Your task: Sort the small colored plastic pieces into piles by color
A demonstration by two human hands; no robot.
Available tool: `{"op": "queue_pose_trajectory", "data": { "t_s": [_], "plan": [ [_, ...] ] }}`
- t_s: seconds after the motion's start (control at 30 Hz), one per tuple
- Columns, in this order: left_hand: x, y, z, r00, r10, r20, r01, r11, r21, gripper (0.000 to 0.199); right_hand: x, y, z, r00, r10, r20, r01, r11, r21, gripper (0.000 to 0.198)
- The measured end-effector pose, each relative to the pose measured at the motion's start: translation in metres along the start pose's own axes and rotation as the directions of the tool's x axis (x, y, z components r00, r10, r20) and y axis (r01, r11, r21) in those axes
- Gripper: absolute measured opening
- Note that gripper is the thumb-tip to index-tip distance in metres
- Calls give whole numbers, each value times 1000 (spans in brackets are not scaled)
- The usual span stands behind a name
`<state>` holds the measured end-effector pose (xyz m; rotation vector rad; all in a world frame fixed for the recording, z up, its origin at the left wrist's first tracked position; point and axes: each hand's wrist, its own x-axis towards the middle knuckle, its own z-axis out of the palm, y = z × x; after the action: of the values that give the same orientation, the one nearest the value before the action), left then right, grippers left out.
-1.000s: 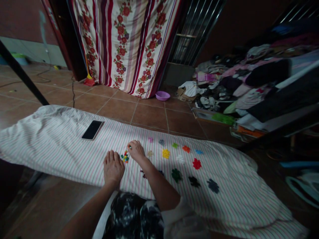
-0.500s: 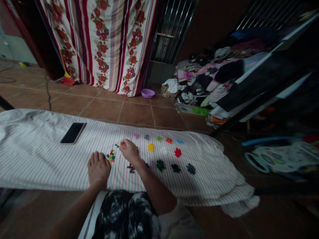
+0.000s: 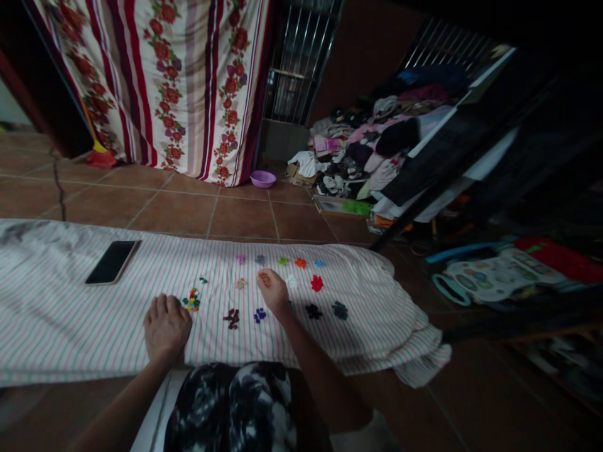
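Note:
My left hand [image 3: 167, 323] lies flat on the striped cloth [image 3: 117, 333], fingers stretched out, beside a small mixed heap of coloured pieces [image 3: 191, 300]. Farther right, my right hand [image 3: 274, 292] is pinched around what looks like a small orange piece [image 3: 262, 274]. It hovers between a beige pile [image 3: 241, 284] and a white pile [image 3: 293, 282], covering the yellow pile. Beyond it are pink [image 3: 240, 258], grey, lime, orange [image 3: 300, 263] and light blue piles. Nearer lie brown [image 3: 231, 318], purple-blue [image 3: 259, 314], black [image 3: 313, 311] and dark grey piles. My right forearm mostly hides the dark green pile.
A phone [image 3: 112, 262] lies on the cloth at the left. Past the tiled floor hang a flowered curtain [image 3: 193, 94] and, beside it, a purple basin [image 3: 262, 179]. Heaped clothes [image 3: 362, 144] fill the back right, and a folded toy-like item [image 3: 494, 276] stands right.
My right hand has moved right, from beside the mixed heap to over the yellow pile, still pinched. My left hand stays flat near the heap. The whole view has shifted.

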<state>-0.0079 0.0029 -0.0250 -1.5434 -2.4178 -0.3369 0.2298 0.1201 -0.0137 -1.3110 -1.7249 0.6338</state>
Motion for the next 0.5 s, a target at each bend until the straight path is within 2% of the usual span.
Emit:
{"op": "queue_pose_trajectory", "data": {
  "t_s": [0.27, 0.5],
  "plan": [
    [1, 1, 0, 1000, -4, 9, 4, 1000, 3, 30, -7, 43, -43, 987, 97, -124, -93, 995, 38, 22],
    [1, 2, -6, 999, 12, 29, -13, 999, 31, 29, -8, 62, -68, 975, 112, -191, -119, 993, -24, 28]
  ]
}}
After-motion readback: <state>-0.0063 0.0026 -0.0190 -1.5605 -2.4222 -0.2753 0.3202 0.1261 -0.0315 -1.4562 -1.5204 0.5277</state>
